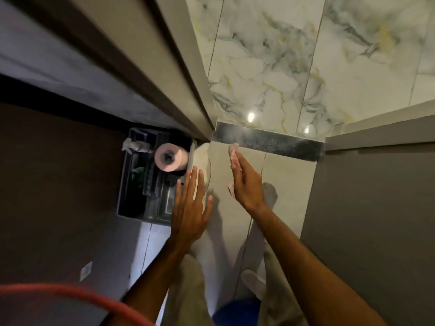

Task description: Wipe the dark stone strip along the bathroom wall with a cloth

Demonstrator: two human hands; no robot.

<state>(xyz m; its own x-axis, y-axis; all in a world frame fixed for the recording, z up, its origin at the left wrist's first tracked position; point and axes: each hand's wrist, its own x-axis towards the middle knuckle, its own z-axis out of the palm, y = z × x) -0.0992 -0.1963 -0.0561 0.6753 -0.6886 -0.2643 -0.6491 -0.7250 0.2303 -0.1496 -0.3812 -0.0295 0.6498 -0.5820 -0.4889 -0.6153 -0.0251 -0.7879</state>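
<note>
Right hand [244, 182] (flat, fingers extended) presses cloth [233, 153] just below stone strip [268, 140].

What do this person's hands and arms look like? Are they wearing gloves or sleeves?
Both the left hand and the right hand are bare: no gloves, rings or watch show. The forearms are uncovered too, with no sleeve in view as far as the picture's lower edge. Light beige trousers show below.

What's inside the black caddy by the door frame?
The caddy holds a pink roll upright and something green lower down. The left hand covers its near corner; the dark compartments are unreadable.
</note>
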